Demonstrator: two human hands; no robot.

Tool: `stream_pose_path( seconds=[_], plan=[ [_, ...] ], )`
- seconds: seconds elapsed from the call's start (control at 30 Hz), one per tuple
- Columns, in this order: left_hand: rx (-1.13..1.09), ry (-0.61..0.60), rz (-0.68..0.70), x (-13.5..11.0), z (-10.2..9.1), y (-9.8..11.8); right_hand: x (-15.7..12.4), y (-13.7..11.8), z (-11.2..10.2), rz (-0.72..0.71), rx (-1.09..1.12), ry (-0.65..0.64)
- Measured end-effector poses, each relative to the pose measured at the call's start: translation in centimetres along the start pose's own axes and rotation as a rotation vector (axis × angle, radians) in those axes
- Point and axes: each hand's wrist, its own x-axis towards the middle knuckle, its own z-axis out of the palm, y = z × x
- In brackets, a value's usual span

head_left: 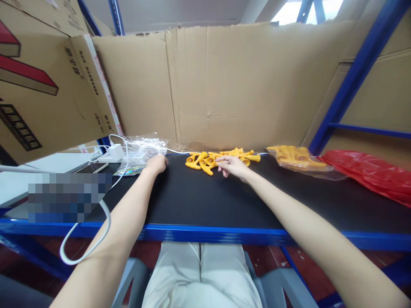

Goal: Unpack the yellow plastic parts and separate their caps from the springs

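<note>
A heap of yellow plastic pieces (207,161), with flared, cup-like ends and slim stems, lies toward the back of the black tabletop. My right hand (233,166) reaches in at the heap's right side, its fingers loosely bent and apart, with nothing visibly gripped. To the left, clear plastic bags (141,147) lie crumpled, some with a shiny rainbow sheen. At their right edge rests my left hand (157,164), fingers curled in. Its fingertips face away from me, so whatever it may hold is hidden.
A clear bag of yellow pieces (293,156) and a red plastic bag (366,171) lie at the right. White cables and a charger (114,152) sit at the left; one cable (107,231) loops over my left forearm. A cardboard wall (231,85) closes the back.
</note>
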Motion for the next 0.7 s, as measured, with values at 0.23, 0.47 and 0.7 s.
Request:
stream_pose_path(
  seconds=[0.23, 0.47, 0.7],
  plan=[
    [-0.062, 0.123, -0.037, 0.6, -0.8, -0.8, 0.1, 0.2, -0.1, -0.004, -0.005, 0.008],
    [-0.066, 0.099, -0.060, 0.1, -1.6, -0.4, 0.2, 0.2, 0.0, -0.004, -0.010, 0.008],
    [-0.077, 0.078, 0.011, -0.1, -3.3, -0.1, 0.2, 0.1, 0.1, -0.011, -0.015, 0.005]
  ],
)
